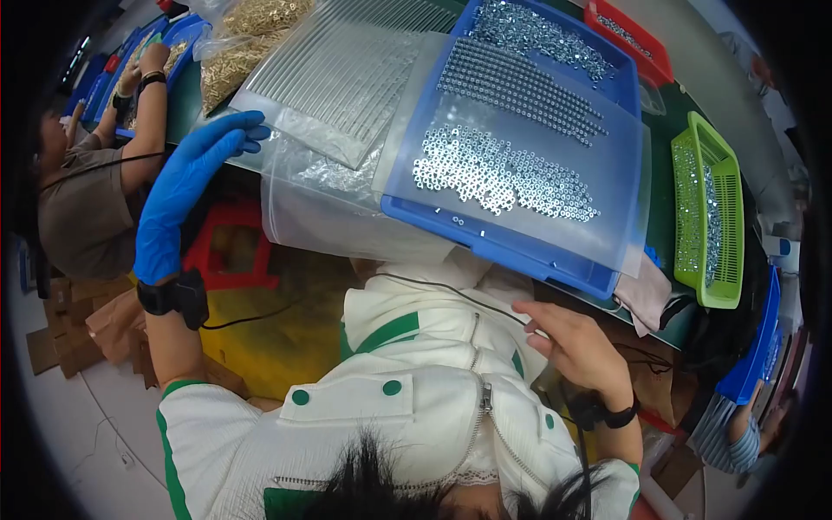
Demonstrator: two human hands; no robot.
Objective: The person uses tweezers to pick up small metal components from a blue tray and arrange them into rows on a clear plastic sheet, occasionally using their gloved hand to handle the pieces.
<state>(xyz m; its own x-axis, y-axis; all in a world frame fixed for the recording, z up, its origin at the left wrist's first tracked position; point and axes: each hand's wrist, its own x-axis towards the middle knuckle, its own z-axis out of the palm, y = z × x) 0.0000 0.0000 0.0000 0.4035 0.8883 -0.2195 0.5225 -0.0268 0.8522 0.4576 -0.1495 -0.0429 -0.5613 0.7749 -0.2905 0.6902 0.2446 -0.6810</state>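
My left hand wears a blue glove and reaches up to the table's edge, its fingertips touching a clear plastic bag that hangs over the edge. My right hand is bare, fingers spread, resting against my white and green jacket just below the table edge, holding nothing. Above it a blue tray overhangs the table; a clear perforated sheet on it carries several small silvery nuts, some lined up in rows.
A green slotted basket of metal parts sits right of the blue tray, a red tray behind it. Bags of brass-coloured parts lie at the back left. One seated person works at left, another at lower right. A red stool stands below.
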